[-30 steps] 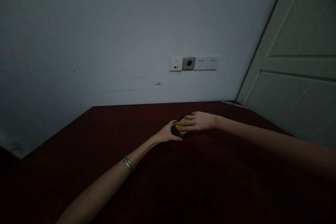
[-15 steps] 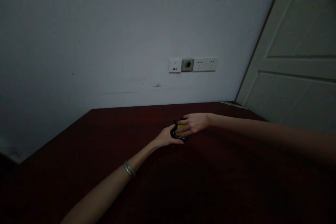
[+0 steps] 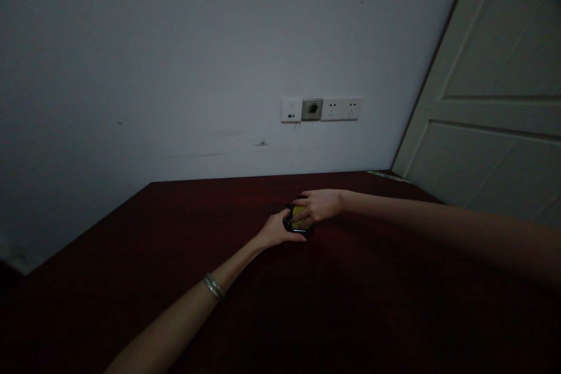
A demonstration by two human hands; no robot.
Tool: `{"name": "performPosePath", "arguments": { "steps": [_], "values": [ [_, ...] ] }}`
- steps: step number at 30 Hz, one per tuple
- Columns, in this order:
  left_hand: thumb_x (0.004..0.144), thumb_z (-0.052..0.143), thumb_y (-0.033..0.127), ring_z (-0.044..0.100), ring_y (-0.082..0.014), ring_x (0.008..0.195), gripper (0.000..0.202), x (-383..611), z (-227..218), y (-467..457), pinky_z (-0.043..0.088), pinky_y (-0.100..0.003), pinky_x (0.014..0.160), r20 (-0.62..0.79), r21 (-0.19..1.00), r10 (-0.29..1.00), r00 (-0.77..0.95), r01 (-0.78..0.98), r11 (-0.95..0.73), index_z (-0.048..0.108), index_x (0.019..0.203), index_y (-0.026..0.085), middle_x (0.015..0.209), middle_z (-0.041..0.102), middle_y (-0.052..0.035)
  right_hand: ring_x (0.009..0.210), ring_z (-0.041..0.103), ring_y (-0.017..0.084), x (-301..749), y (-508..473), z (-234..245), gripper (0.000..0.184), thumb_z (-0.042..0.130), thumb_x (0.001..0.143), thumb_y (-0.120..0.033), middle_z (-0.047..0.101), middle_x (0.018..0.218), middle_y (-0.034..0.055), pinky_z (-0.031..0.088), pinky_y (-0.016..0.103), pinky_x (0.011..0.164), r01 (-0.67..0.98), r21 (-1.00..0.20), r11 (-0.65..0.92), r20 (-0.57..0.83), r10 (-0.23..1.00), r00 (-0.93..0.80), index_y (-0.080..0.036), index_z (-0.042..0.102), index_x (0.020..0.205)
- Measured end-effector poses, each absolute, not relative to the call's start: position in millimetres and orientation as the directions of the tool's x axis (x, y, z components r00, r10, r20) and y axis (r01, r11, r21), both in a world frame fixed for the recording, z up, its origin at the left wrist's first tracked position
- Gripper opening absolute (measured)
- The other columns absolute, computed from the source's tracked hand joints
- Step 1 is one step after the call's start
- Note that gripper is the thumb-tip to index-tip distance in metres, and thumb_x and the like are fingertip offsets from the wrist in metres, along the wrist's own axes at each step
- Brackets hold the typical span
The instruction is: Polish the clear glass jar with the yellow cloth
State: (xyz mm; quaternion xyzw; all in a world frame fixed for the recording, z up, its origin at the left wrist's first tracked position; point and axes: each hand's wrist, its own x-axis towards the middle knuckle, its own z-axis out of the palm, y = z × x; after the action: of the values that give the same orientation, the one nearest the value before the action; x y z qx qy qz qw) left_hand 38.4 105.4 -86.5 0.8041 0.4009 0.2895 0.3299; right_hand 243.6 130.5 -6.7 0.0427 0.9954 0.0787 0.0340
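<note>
A small glossy black object [image 3: 302, 232], rounded and open-topped in look, rests on the dark red table. Inside its rim sits a yellow piece [image 3: 298, 217]; the dim light hides what kind of thing either is. My left hand [image 3: 275, 229], with bangles at the wrist, wraps the black object from the left, thumb along its near side. From the right, my right hand [image 3: 322, 204] reaches over with its fingers bent onto the yellow piece. Those fingers cover the right part of both.
The dark red tabletop [image 3: 210, 210] meets a pale wall [image 3: 197, 70] at the back. Wall sockets [image 3: 340, 109] and a grey plate [image 3: 312, 109] are set above it. A panelled white door [image 3: 491, 146] stands at the right. A thin patterned strip [image 3: 388, 175] lies at the back right edge.
My right hand has shifted slightly left and its fingers have curled further over the yellow piece, more of which shows. My left hand keeps its hold on the black object.
</note>
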Motion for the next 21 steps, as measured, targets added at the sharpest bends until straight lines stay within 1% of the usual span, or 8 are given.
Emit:
{"name": "performPosePath", "arguments": {
  "steps": [5, 9, 14, 18, 21],
  "values": [
    [0.051, 0.082, 0.048, 0.062, -0.0249, 0.086, 0.065, 39, -85, 105, 0.047, -0.029, 0.067, 0.215, 0.755, 0.839, 0.500, 0.459, -0.468, 0.058, 0.100, 0.013, 0.095, 0.067, -0.0063, 0.113, 0.050, 0.021, 242, 129, -11, 0.037, 0.059, 0.084, -0.011, 0.063, 0.121, -0.0054, 0.041, 0.031, 0.074, 0.091, 0.251, 0.964, -0.077, 0.113, -0.991, -0.040, 0.064, 0.107],
    [0.052, 0.082, 0.045, 0.063, -0.0253, 0.090, 0.068, 40, -82, 103, 0.048, -0.030, 0.073, 0.228, 0.757, 0.834, 0.503, 0.447, -0.477, 0.058, 0.107, 0.013, 0.101, 0.068, -0.0072, 0.107, 0.050, 0.021, 240, 123, -14, 0.033, 0.059, 0.085, -0.013, 0.065, 0.118, -0.0038, 0.040, 0.029, 0.068, 0.153, 0.302, 0.941, -0.076, 0.183, -0.980, -0.037, 0.064, 0.106],
    [0.053, 0.083, 0.040, 0.063, -0.0260, 0.098, 0.075, 42, -85, 104, 0.049, -0.033, 0.083, 0.243, 0.761, 0.845, 0.477, 0.446, -0.471, 0.055, 0.118, 0.015, 0.110, 0.067, -0.0086, 0.104, 0.050, 0.021, 237, 114, -15, 0.026, 0.056, 0.087, -0.015, 0.066, 0.114, -0.0004, 0.039, 0.026, 0.064, 0.272, 0.331, 0.904, -0.102, 0.320, -0.942, -0.032, 0.065, 0.105],
    [0.052, 0.083, 0.040, 0.062, -0.0271, 0.102, 0.079, 42, -89, 105, 0.048, -0.036, 0.088, 0.257, 0.760, 0.860, 0.441, 0.457, -0.461, 0.054, 0.122, 0.015, 0.113, 0.066, -0.0097, 0.102, 0.052, 0.023, 227, 105, -15, 0.017, 0.057, 0.086, -0.014, 0.069, 0.104, 0.0042, 0.040, 0.026, 0.064, 0.407, 0.327, 0.853, -0.132, 0.467, -0.874, -0.024, 0.069, 0.091],
    [0.052, 0.083, 0.042, 0.062, -0.0273, 0.103, 0.080, 42, -90, 106, 0.048, -0.036, 0.090, 0.272, 0.760, 0.863, 0.426, 0.456, -0.464, 0.055, 0.121, 0.015, 0.114, 0.066, -0.0099, 0.095, 0.058, 0.023, 216, 99, -14, 0.011, 0.059, 0.085, -0.014, 0.070, 0.093, 0.0088, 0.044, 0.029, 0.068, 0.535, 0.304, 0.788, -0.138, 0.592, -0.794, -0.018, 0.069, 0.084]
  ]
}}
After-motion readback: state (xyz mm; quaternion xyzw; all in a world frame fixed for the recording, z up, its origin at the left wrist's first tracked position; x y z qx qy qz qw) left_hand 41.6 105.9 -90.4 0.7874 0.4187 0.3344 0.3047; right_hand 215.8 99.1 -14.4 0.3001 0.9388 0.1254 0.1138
